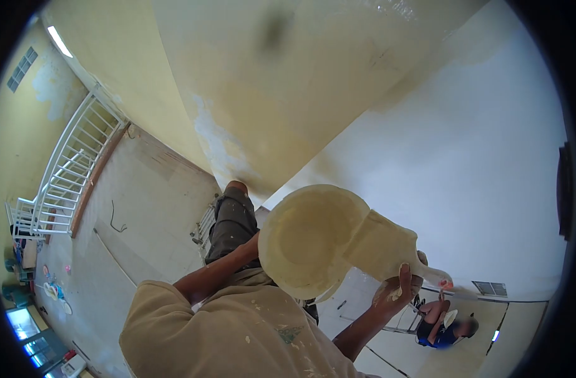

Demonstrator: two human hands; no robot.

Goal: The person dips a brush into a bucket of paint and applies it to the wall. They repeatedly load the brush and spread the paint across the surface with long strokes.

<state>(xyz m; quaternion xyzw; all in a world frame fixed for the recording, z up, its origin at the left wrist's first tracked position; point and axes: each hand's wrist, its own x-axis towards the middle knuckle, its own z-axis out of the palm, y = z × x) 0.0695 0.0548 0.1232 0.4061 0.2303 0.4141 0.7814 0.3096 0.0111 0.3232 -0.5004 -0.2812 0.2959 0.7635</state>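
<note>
A pale round bucket [278,252] with a thin layer of cream-coloured liquid in it is held up in front of my chest. My left forearm reaches to its near side, and the hand goes out of sight behind the bucket. In my right hand [404,285], fingers closed around the handle, is a wide flat paintbrush [384,244] coated in the same cream colour. Its bristle end lies over the bucket's rim. Dried splashes mark my right hand and my shirt [237,327].
A patchy yellow wall [263,120] meets a white surface [451,164] close ahead. Metal ladder rungs [206,223] show beside my leg. Far below are a floor [146,183], a long pole [115,257] and a white railing [67,170]. Another person [442,331] sits at the lower right.
</note>
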